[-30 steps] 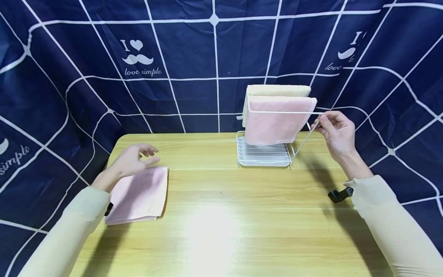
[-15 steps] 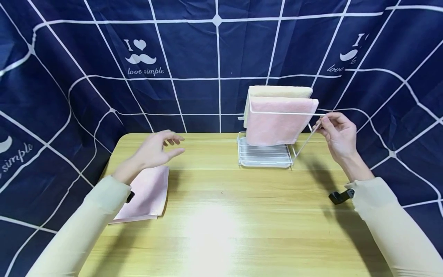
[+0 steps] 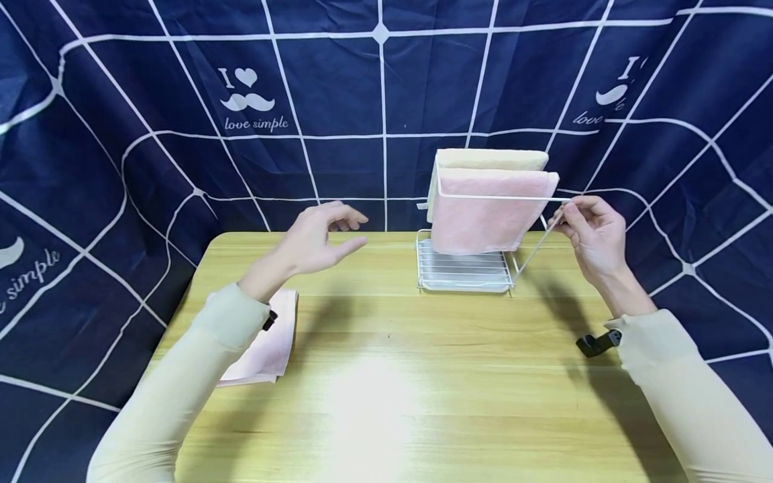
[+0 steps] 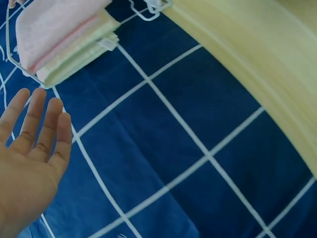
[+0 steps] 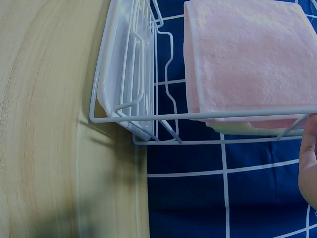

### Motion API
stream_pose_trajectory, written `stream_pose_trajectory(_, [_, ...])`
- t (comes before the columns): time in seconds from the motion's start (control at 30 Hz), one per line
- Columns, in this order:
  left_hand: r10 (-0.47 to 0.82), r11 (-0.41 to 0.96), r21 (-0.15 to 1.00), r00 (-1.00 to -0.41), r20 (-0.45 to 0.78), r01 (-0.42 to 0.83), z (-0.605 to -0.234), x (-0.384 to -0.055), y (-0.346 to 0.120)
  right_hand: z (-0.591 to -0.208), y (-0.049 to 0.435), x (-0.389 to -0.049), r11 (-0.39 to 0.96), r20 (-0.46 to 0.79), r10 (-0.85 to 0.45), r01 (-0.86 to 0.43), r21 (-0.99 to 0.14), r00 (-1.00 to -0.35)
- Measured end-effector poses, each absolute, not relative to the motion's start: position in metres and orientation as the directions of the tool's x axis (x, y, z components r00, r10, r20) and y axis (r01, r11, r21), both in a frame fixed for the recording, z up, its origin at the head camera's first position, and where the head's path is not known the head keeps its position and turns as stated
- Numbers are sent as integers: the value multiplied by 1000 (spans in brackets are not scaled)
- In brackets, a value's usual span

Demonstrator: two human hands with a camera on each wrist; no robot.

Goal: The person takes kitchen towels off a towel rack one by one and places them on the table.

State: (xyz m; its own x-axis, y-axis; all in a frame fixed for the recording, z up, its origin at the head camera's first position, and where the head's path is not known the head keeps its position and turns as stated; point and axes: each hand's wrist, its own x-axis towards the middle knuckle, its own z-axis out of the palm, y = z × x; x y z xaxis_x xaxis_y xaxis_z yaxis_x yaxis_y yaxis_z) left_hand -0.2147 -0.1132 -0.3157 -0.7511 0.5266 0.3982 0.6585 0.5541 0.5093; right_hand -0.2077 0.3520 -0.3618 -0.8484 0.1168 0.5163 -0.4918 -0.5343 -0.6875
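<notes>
A white wire rack point(image 3: 521, 266) stands at the table's back right. Over its upper bars hang a pink towel point(image 3: 483, 215) in front and a pale yellow towel point(image 3: 492, 159) behind. My right hand point(image 3: 594, 235) pinches the rack's upper right corner between thumb and fingers; in the right wrist view only part of that hand point(image 5: 309, 166) shows at the edge. My left hand point(image 3: 320, 238) is in the air left of the rack, fingers apart and holding nothing; the left wrist view shows its bare palm point(image 4: 29, 173). A folded pink towel point(image 3: 266, 352) lies on the table under my left forearm.
A white tray point(image 3: 465, 288) sits in the base of the rack. The wooden table point(image 3: 386, 322) ends just behind the rack, where a dark blue cloth point(image 3: 338, 168) with white lines hangs at the back and sides.
My left hand has moved right and away from me, from above the folded pink towel toward the rack. The right hand keeps its hold on the rack corner.
</notes>
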Motion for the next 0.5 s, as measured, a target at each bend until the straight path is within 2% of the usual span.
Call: stream_pose_trajectory(0.5, [574,511,460,-687,447,726,-273,-237,-59,-366,354,-211,-451,527,145,-530,-718,-838])
